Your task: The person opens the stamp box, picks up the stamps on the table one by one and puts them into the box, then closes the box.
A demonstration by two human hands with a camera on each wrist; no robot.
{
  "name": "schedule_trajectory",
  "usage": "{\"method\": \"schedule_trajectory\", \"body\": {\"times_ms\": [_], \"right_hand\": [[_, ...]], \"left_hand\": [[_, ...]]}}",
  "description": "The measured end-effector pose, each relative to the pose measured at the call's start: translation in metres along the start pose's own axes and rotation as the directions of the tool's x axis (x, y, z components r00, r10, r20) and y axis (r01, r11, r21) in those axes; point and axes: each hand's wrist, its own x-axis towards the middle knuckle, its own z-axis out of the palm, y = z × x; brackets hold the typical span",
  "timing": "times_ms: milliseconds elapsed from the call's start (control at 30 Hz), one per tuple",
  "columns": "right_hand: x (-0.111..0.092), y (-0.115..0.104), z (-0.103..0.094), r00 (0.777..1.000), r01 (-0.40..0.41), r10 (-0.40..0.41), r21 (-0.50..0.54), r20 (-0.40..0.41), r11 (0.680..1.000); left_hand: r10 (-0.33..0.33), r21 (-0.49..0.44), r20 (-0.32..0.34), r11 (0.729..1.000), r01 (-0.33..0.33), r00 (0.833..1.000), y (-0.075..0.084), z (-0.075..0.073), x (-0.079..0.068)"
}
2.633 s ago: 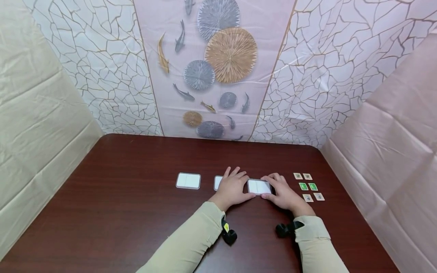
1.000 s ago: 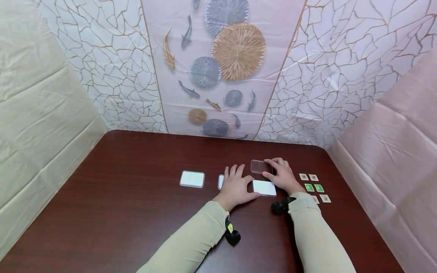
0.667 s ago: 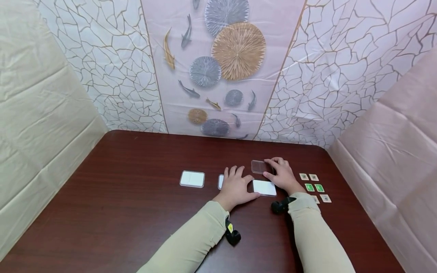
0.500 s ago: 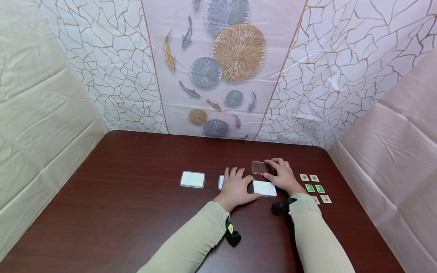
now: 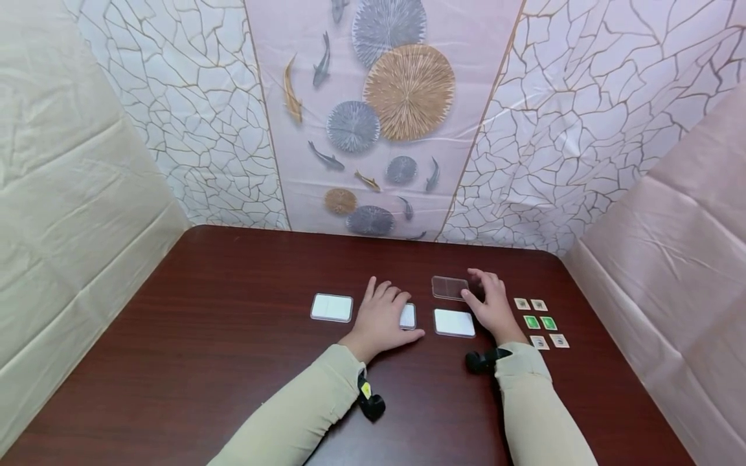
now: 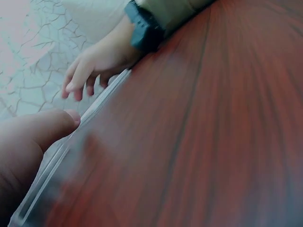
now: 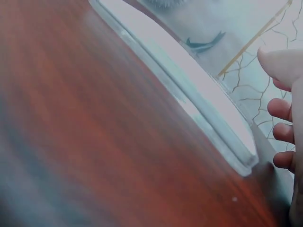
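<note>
My left hand [image 5: 375,321] lies with spread fingers over a middle flat clear case with a white insert [image 5: 408,316], hiding much of it. To its right sits another case with a white insert [image 5: 454,323], its top bare of any cover. Behind that one a clear plastic lid [image 5: 449,288] lies on the table. My right hand [image 5: 491,309] hovers at the lid's right end, fingers loosely bent and holding nothing. In the right wrist view the white-filled case [image 7: 184,85] stands apart from the right fingers. The left thumb [image 6: 57,125] shows by a case edge in the left wrist view.
A third white-filled case [image 5: 331,307] lies left of the left hand. Right of the right hand, small square tiles stand in paired rows, beige tiles [image 5: 521,304] at back, green tiles [image 5: 531,321] between, more beige tiles [image 5: 559,340] in front. A patterned cloth backs the table.
The clear lid came off the right case and was laid behind it. My right hand has let go of it and drawn right. My left hand has shifted left, away from the right case.
</note>
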Motion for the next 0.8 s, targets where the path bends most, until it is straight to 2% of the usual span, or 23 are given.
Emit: {"method": "schedule_trajectory", "body": {"times_ms": [200,367,567,800], "right_hand": [[-0.012,-0.014,0.003,0.999,0.035,-0.035,-0.002,-0.015,0.999],[-0.02,-0.035,0.01,0.994,0.107,-0.104,-0.09,0.032,0.99],[-0.02,-0.064,0.026,0.967,0.236,-0.214,-0.165,0.141,0.958],[-0.017,-0.093,0.048,0.932,0.307,-0.231,-0.268,0.28,0.913]], "left_hand": [[-0.012,-0.02,0.004,1.0,0.012,1.0,-0.03,-0.008,-0.013],[-0.01,-0.003,0.011,1.0,0.01,1.0,-0.047,-0.012,-0.022],[-0.007,0.003,0.005,1.0,0.007,1.0,-0.055,-0.013,-0.024],[0.015,-0.002,0.013,1.0,-0.015,1.0,-0.056,-0.012,-0.023]]}}
